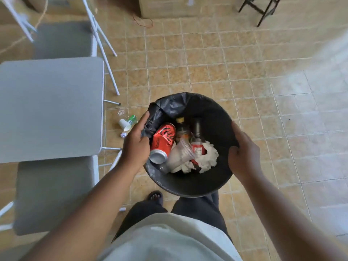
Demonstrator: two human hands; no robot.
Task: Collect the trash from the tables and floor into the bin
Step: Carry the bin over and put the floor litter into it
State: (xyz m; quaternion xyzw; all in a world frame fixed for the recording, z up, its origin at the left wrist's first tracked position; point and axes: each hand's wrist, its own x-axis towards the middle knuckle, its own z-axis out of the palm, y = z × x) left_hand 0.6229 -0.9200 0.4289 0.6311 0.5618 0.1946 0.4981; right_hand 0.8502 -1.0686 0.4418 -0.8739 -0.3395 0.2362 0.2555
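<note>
I hold a round black bin (212,117) lined with a black bag in front of me, above the tiled floor. My left hand (136,142) grips its left rim and my right hand (243,153) grips its right rim. Inside lie a red soda can (162,141), two dark bottles (196,140), a clear plastic cup (180,155) and crumpled white paper (207,157). On the floor left of the bin lie a white paper cup (124,124), a green-labelled plastic bottle (132,119), a clear wrapper (121,112) and a small paper ball (123,135).
A grey table (50,108) stands at the left, with grey chairs (54,193) near and far of it on white legs. A black stool (261,8) is at the top right. My feet (155,195) are below the bin.
</note>
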